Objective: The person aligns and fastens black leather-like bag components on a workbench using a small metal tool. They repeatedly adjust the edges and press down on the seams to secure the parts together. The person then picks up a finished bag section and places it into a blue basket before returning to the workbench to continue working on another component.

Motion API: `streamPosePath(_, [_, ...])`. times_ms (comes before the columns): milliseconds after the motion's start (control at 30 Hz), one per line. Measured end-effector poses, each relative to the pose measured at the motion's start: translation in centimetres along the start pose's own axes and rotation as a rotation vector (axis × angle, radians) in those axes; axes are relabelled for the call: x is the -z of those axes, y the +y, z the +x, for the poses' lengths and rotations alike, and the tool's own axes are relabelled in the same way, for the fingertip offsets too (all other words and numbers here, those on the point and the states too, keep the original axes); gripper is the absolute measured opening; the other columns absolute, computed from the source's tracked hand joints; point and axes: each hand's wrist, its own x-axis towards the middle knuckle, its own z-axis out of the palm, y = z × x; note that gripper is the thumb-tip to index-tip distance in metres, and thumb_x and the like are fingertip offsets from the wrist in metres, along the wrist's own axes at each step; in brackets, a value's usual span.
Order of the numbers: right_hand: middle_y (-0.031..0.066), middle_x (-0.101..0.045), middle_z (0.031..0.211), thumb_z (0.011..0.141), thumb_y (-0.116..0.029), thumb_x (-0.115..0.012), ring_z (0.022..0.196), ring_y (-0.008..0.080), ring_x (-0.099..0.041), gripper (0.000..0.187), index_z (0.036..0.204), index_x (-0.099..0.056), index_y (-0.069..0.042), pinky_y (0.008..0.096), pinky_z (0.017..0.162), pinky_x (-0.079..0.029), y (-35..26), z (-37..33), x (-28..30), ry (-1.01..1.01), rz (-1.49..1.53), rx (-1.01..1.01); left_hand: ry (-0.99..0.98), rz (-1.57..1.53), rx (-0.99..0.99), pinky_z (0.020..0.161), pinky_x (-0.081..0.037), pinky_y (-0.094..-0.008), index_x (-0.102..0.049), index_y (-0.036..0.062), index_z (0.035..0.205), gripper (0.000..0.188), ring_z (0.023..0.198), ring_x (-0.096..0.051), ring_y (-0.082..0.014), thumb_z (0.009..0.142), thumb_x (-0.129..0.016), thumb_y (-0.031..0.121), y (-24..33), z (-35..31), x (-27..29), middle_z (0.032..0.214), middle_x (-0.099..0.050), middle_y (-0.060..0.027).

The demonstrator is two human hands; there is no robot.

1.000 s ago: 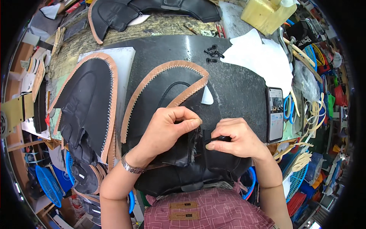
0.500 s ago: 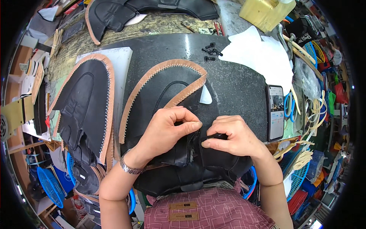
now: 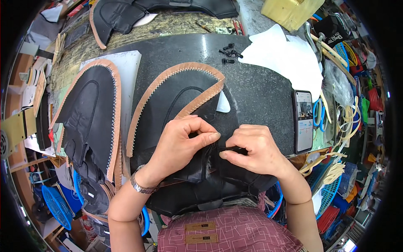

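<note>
The black leather boot upper [image 3: 166, 98] lies across my lap and the near part of the worktop, its tan edging strip [image 3: 184, 66] sewn on with a white zigzag and folded over at the toe. My left hand [image 3: 182, 138] rests on it with thumb and forefinger pressed together above its dark inner edge; what sits between those tips is too small to tell. My right hand [image 3: 254, 149] is just beside it, pinching a narrow black strip [image 3: 236, 149] between thumb and bent forefinger, the other fingers curled in. Just beyond my hands, a white tongue-shaped piece [image 3: 223, 103] shows beside the folded edging. Under it all is a dark slab [image 3: 260, 92], bearing a cluster of small black parts [image 3: 228, 61] and, to their right, a white sheet [image 3: 279, 63]. A 2nd upper [image 3: 90, 109] with the same edging lies to my left, partly over a pale board [image 3: 129, 67]. By the slab's right side are a smartphone [image 3: 302, 122] with its screen lit and blue-handled scissors [image 3: 319, 113]. Along the far side I see a 3rd upper [image 3: 115, 17] and a yellowish block [image 3: 294, 10]. I wear a metal-banded wristwatch [image 3: 143, 183] on my left wrist and a burgundy apron [image 3: 235, 231] with 2 tan labels.
</note>
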Motion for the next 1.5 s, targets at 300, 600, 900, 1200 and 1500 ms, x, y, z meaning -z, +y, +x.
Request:
streamPosePath(300, [0.0081,-0.06,0.066,0.07,-0.016,-0.069,0.063,0.0253,-0.059,0.015,0.07,-0.061,-0.003,0.0355,0.056,-0.046,0.4,0.2,0.0,-0.041,0.115,-0.048,0.007,-0.007,-0.11,0.09,-0.039,-0.0353,-0.064,0.0025,0.078,0.008,0.074,-0.057,-0.0114,0.081,-0.068,0.009,-0.9,-0.4,-0.3,0.076,-0.064,-0.002])
streamPosePath(600, [0.007,-0.059,0.064,0.069,-0.014,-0.071,0.062,0.0232,-0.058,0.013,0.069,-0.061,-0.005,0.0349,0.06,-0.045,0.5,0.1,-0.4,0.021,0.011,0.005,-0.123,0.085,0.027,0.074,-0.044,-0.0279,-0.067,0.0005,0.083,0.01,0.066,-0.055,-0.0126,0.081,-0.067,0.01,0.6,0.3,0.5,0.071,-0.062,-0.0034])
streamPosePath(900, [0.0029,-0.059,0.08,0.064,-0.012,-0.069,0.071,0.017,-0.058,0.018,0.08,-0.065,-0.006,0.0349,0.075,-0.048,0.7,0.3,-2.0,0.327,-0.508,0.477,-0.092,0.066,0.222,0.062,-0.045,-0.0241,-0.065,-0.0035,0.082,0.01,0.067,-0.052,-0.006,0.081,-0.065,0.007,1.3,0.3,0.7,0.071,-0.061,-0.0028])
streamPosePath(1200, [0.0075,-0.06,0.079,0.064,-0.01,-0.061,0.069,0.0167,-0.058,0.023,0.084,-0.064,0.001,0.0267,0.06,-0.05,0.9,-0.9,-3.7,0.259,-0.558,0.698,0.079,0.199,-0.044,0.063,-0.046,-0.0273,-0.063,-0.0027,0.081,0.01,0.068,-0.057,-0.0123,0.08,-0.064,0.007,-0.6,-0.4,-1.0,0.073,-0.06,-0.008])
streamPosePath(1500, [0.0079,-0.061,0.08,0.065,-0.011,-0.06,0.069,0.0169,-0.058,0.024,0.085,-0.064,0.001,0.0275,0.06,-0.05,0.8,-1.1,-3.7,0.286,-0.609,0.687,-0.073,0.147,0.057,0.064,-0.046,-0.028,-0.063,-0.0033,0.084,0.012,0.068,-0.056,-0.0127,0.081,-0.064,0.008,0.4,0.1,0.4,0.074,-0.061,-0.0084])
